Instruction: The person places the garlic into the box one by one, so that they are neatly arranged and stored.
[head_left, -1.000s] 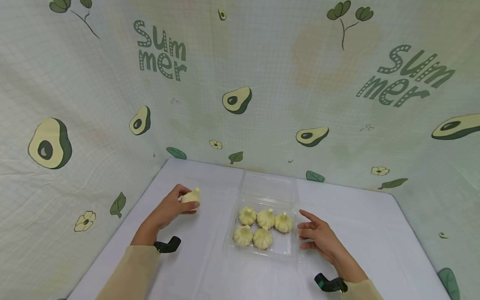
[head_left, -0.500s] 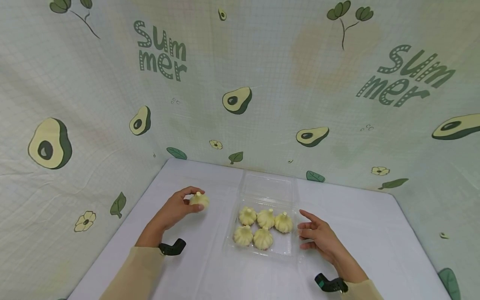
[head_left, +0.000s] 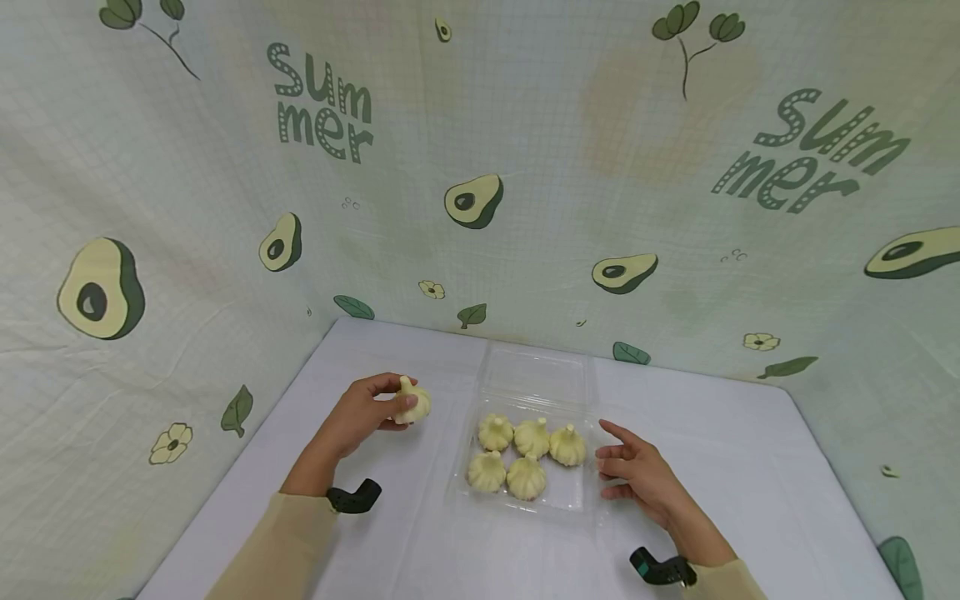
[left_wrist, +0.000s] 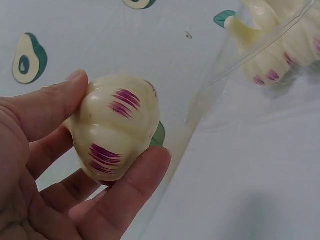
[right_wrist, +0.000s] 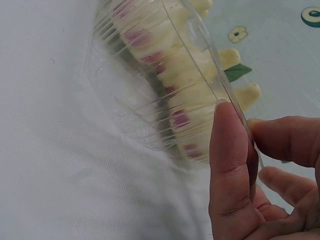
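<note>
In the head view my left hand [head_left: 371, 410] holds a garlic bulb [head_left: 417, 405] over the left part of the table, its stem upward. The left wrist view has this bulb [left_wrist: 117, 127] between thumb and fingers, cream with purple streaks. Several more garlic bulbs [head_left: 526, 477] sit in two rows inside a clear plastic container [head_left: 566, 497], with a bare spot at its near right corner. My right hand [head_left: 637, 475] is at the container's right side. In the right wrist view the thumb [right_wrist: 229, 160] and fingers lie on either side of the container's rim [right_wrist: 227, 85].
The container's clear lid [head_left: 534, 375] lies folded back behind it. A white cloth covers the table [head_left: 420, 550], and a printed curtain [head_left: 540, 125] rises behind and along both sides. Each wrist wears a black camera mount [head_left: 356, 497].
My left hand has moved right with the garlic bulb, toward the container, and the bulb has turned a little in the fingers. The right hand and container have stayed put.
</note>
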